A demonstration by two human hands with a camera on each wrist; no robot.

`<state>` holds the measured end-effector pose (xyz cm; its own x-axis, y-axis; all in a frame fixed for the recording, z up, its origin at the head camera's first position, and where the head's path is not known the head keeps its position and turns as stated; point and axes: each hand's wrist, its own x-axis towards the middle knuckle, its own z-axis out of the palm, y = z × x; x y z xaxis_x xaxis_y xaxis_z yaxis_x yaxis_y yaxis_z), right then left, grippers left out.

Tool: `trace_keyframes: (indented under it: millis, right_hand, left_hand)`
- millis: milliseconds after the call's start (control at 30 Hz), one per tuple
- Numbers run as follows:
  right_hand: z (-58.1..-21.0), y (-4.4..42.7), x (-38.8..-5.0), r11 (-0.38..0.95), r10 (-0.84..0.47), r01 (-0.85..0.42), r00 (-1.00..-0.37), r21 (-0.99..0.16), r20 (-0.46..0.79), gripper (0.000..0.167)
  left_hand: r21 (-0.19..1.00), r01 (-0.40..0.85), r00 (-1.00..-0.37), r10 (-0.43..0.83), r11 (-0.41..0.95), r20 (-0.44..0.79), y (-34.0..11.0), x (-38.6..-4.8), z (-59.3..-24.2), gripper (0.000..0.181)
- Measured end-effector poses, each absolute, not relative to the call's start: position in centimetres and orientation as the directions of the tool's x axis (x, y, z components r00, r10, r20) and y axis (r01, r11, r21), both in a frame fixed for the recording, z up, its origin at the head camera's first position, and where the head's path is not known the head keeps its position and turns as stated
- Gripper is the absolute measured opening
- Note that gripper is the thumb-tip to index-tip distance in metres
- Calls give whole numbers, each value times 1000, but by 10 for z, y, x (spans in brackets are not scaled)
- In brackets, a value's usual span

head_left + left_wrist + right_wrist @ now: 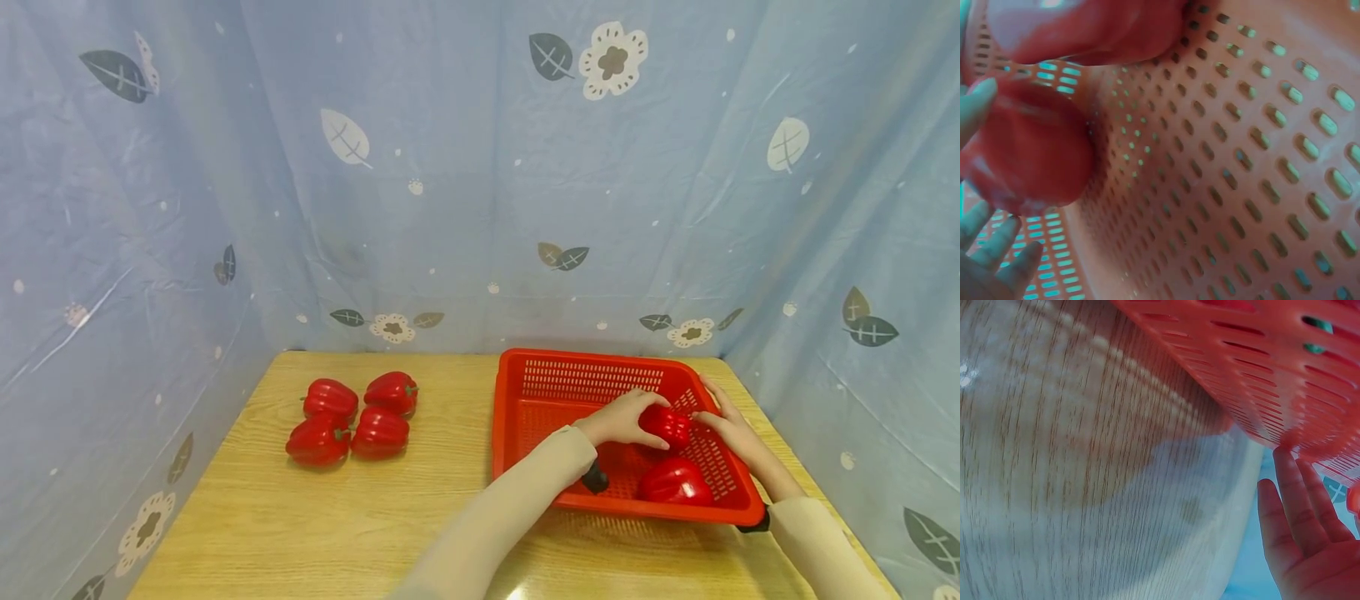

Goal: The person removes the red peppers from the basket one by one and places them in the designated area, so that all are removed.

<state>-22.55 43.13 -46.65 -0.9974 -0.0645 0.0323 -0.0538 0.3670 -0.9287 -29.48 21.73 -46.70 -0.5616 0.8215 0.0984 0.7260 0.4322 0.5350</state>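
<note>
My left hand (617,420) reaches into a red perforated plastic basket (498,433), thumb and fingers curled round a red bell pepper (669,427) by the right wall. In the left wrist view this bell pepper (1035,147) lies between thumb and spread fingertips, near the basket's holed side. Another red bell pepper (677,483) rests in the basket's near right corner. My right hand (733,427) holds the basket's right side, thumb over the rim and fingers outside. From the right wrist, the right hand (1310,531) shows long, nearly straight fingers against the outer wall.
A group of several red bell peppers (380,432) sits on the left of the wooden table (315,525). Blue patterned curtain (450,208) surrounds the table at the back and sides. The basket stands close to the table's right edge.
</note>
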Motion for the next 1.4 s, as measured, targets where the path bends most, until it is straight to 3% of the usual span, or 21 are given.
trace_keyframes:
  millis: [433, 967, 1400]
  right_hand:
    - [-465, 430, -223, 351, -61, -52, -998, -935, 33, 68]
    - [-464, 429, -222, 370, -53, -55, -998, -928, 38, 67]
    - [-464, 430, -222, 385, -69, -85, -996, -919, 63, 67]
  left_hand:
    - [506, 726, -605, 782, 466, 147, 217, -296, -468, 55]
    - [597, 669, -619, 777, 443, 116, 204, -286, -444, 53]
    - [684, 614, -659, 733, 394, 168, 191, -277, -422, 55]
